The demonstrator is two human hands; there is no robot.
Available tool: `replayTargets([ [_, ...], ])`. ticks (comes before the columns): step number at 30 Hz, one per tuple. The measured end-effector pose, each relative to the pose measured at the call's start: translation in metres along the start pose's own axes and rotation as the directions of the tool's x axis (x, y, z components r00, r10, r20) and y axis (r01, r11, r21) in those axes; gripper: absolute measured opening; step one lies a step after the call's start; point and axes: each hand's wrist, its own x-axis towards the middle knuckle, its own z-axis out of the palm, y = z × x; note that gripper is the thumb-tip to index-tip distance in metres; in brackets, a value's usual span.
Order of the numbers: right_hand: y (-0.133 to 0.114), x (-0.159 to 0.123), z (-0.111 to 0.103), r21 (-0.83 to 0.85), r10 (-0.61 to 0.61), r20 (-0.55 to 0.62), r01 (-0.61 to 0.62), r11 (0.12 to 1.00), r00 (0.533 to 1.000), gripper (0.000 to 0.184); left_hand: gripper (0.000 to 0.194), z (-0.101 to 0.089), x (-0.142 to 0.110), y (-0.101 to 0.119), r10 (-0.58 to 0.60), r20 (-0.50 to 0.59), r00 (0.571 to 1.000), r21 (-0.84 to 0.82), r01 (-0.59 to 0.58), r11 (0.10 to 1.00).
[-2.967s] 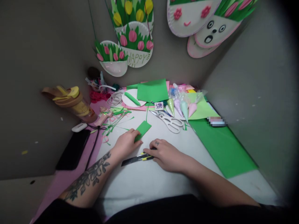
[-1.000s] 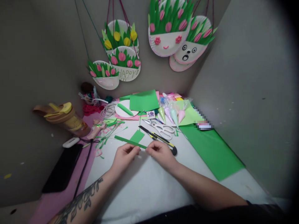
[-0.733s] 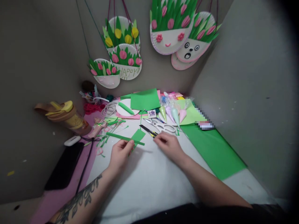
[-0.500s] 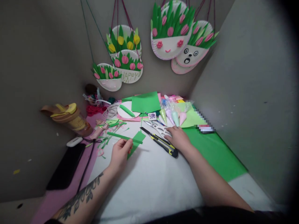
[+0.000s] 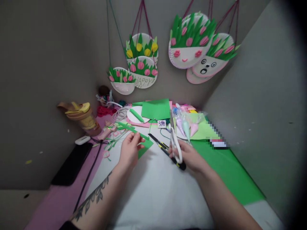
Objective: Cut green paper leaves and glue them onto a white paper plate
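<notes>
Between the thumb and fingers of my left hand (image 5: 130,148) is a narrow green paper strip (image 5: 131,129), held above the white work surface. A larger green paper piece (image 5: 145,149) lies below and behind that hand. My right hand (image 5: 188,155) is closed on the white handles of a pair of scissors (image 5: 176,145), raised off the surface with the blades pointing away from me. Under the scissors and right hand lie black-and-yellow utility knives (image 5: 159,143), partly covered.
Green scraps (image 5: 112,143) litter the left side, near a lidded cup (image 5: 83,118) and a black phone-like slab (image 5: 72,164). Piping bags (image 5: 185,127) and a paper plate (image 5: 134,112) with green paper sit at the back. Plate baskets (image 5: 189,57) hang on the wall.
My right hand has picked up the scissors from beside the knives and lifted them. My left hand still holds the green strip. The whole view has shifted.
</notes>
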Motion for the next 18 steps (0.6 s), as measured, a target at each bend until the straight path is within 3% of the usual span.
replayTargets([
  [3, -0.006, -0.011, 0.023, 0.067, -0.003, 0.169, -0.008, 0.998, 0.986, 0.030, 0.038, -0.006, 0.000, 0.003, 0.004, -0.016, 1.000, -0.050, -0.005, 0.999],
  [7, -0.001, -0.017, 0.046, -0.022, 0.018, 0.297, -0.012, 1.000, 0.955, 0.028, 0.037, -0.015, -0.002, 0.011, 0.006, -0.046, 0.999, -0.068, -0.010, 0.998],
  [14, 0.000, -0.021, 0.055, -0.134, 0.045, 0.359, 0.003, 0.991, 0.932, 0.026, 0.033, -0.022, -0.003, 0.014, 0.110, -0.087, 0.990, 0.069, -0.105, 0.992],
  [18, 0.001, -0.020, 0.058, -0.129, 0.042, 0.391, 0.009, 0.992, 0.920, 0.024, 0.032, -0.021, -0.006, 0.012, 0.115, -0.113, 0.987, 0.032, -0.112, 0.993],
])
